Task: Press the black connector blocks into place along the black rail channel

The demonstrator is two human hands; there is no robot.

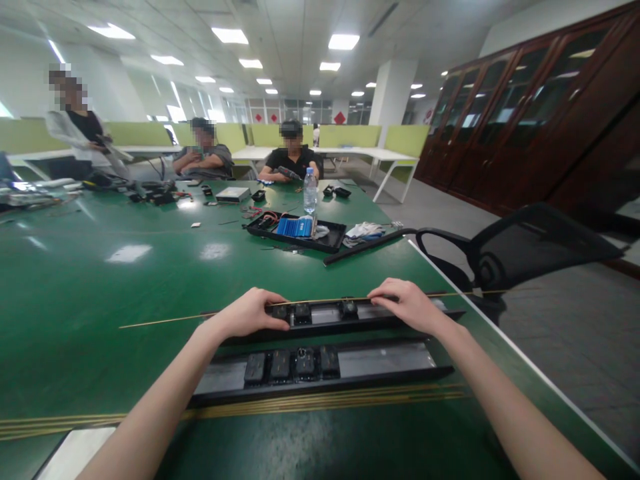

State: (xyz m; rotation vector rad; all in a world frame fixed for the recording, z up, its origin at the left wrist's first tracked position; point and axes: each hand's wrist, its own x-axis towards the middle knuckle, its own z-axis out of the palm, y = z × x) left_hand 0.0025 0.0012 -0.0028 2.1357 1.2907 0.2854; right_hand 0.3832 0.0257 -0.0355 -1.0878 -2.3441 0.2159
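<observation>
Across the green counter [125,267]: I see two black channels, the near one [390,357] and the far one [325,328].
Rod [170,320]: along the far channel, long axis left to right, nearly parallel, ends projecting past both hands.
Left hand [247,312]: curled at the channel's left part, beside the rod; whether its grip is clenched, I cannot tell.
Right hand [407,303]: grip pinching the rod, right of the black modules [303,312].
</observation>
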